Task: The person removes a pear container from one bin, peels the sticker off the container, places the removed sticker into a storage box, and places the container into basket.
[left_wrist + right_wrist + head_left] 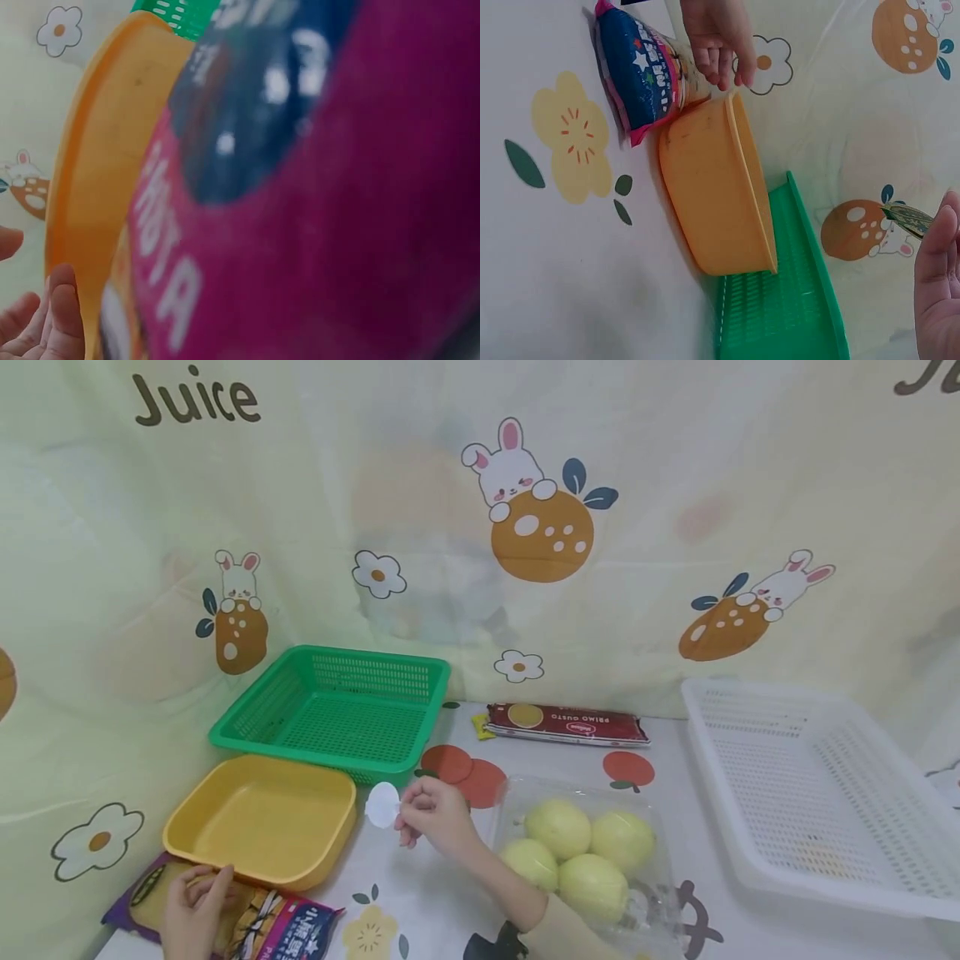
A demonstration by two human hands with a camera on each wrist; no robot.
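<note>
My right hand point(435, 814) pinches a small, thin round piece, like a sticker or label point(382, 805), between thumb and fingers. Its face in the head view is plain white; the right wrist view shows a green and gold patterned side of the label point(907, 219). Over a purple and pink snack package point(300, 931) at the front left is my left hand point(195, 910), fingers loosely bent and holding nothing. In the left wrist view its fingertips point(64, 300) stand apart from the thumb. The yellow basin point(258, 818) lies just beyond that hand.
Behind the basin sits a green basket point(360, 722). Several pale yellow-green round fruits point(592, 887) lie in a clear plastic tray right of my right forearm. A dark red packet point(570, 725) with a small yellow sachet point(482, 727) lies at the back; a white basket point(840, 793) stands right.
</note>
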